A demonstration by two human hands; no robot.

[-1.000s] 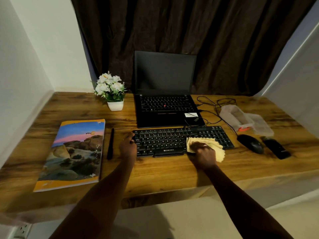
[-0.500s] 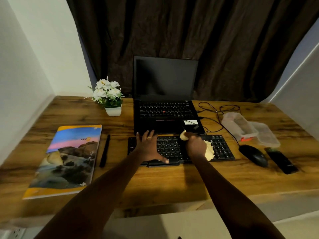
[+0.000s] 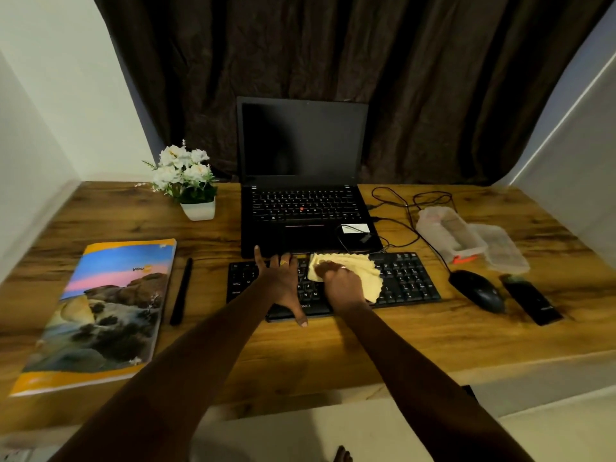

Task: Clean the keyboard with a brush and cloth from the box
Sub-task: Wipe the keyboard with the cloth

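On the wooden desk (image 3: 333,345), an open laptop (image 3: 301,208) sits at twelve o'clock, potted white flowers (image 3: 186,178) at ten, a book (image 3: 100,311) and pen (image 3: 181,291) at eight, and a mouse (image 3: 478,290) and remote (image 3: 531,300) at three.

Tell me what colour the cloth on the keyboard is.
Pale yellow; the cloth shows best in the head view, partly under the right hand.

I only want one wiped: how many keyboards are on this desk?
2. A separate black keyboard lies at the front, under the left hand, the right hand and the yellow cloth; the other is built into the laptop just behind it.
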